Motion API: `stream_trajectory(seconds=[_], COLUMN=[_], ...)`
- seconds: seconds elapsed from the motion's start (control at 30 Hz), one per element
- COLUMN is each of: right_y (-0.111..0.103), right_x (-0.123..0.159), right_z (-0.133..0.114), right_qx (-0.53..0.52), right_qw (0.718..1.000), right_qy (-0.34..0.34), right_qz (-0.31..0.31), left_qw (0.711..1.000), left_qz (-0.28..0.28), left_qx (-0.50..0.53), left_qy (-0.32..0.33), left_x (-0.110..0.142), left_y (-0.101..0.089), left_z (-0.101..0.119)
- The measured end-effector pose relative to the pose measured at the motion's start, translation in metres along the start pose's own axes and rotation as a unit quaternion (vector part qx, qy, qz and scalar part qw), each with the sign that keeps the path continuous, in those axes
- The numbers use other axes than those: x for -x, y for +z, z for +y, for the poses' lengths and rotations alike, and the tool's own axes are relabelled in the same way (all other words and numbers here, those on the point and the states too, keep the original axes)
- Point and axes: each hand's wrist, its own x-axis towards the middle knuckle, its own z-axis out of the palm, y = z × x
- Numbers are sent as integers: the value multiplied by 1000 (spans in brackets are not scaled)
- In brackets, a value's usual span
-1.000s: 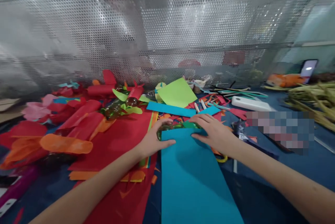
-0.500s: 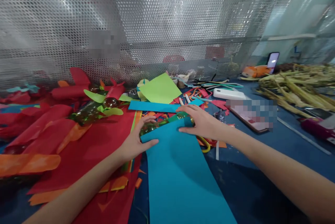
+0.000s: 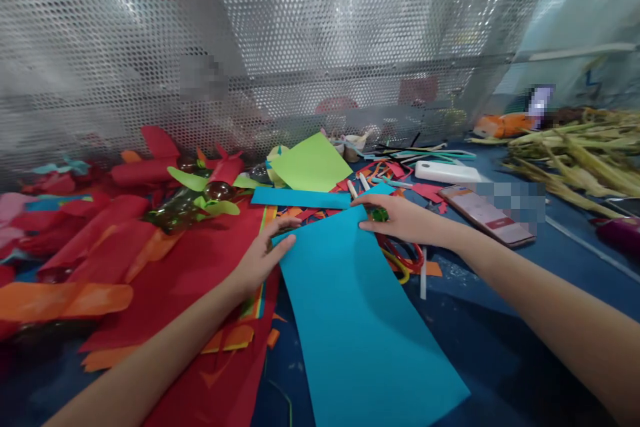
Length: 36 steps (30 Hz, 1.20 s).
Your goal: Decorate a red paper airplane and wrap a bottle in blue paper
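A long sheet of blue paper (image 3: 360, 320) stretches toward me, its far edge between my hands. My left hand (image 3: 260, 259) pinches the far left corner, thumb on top and fingers behind. At the far right corner, my right hand (image 3: 400, 215) curls around the green end of a plastic bottle (image 3: 380, 214), its thumb close to the paper. The sheet hides most of the bottle. Just beyond lies a blue paper strip (image 3: 305, 198) and a lime-green sheet (image 3: 313, 164). Large red sheets (image 3: 200, 280) spread under my left forearm.
Red paper-wrapped bottles with fins (image 3: 145, 170) crowd the left. A perforated metal panel (image 3: 300, 34) stands behind the blue table (image 3: 480, 320). To the right are a white oblong device (image 3: 447, 172), a phone (image 3: 485, 214), an orange toy (image 3: 503, 125) and dried stalks (image 3: 575, 154). Paper scraps and cords lie mid-table.
The view has turned right and slightly down. The paper's far edge has come up over the bottle, which showed between my hands before. The sheet's near right corner has come into view.
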Motion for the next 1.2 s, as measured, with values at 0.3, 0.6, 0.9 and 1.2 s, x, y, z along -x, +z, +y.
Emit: stream_trajectory(seconds=[0.3, 0.6, 0.9, 1.2], right_y=[3, 8, 13, 18], right_x=[0, 5, 0, -1], right_z=[8, 1, 12, 11], right_qx=[5, 4, 46, 30], right_qw=[1000, 999, 994, 995], right_qy=[14, -45, -100, -93], right_qz=[-13, -14, 0, 0], left_qw=[1000, 997, 988, 970], left_qz=[9, 41, 27, -55], left_qx=[-1, -53, -128, -220], left_qy=[-25, 37, 76, 83], left_x=[1, 2, -6, -6], left_y=[6, 5, -7, -21], left_z=[-4, 3, 8, 21])
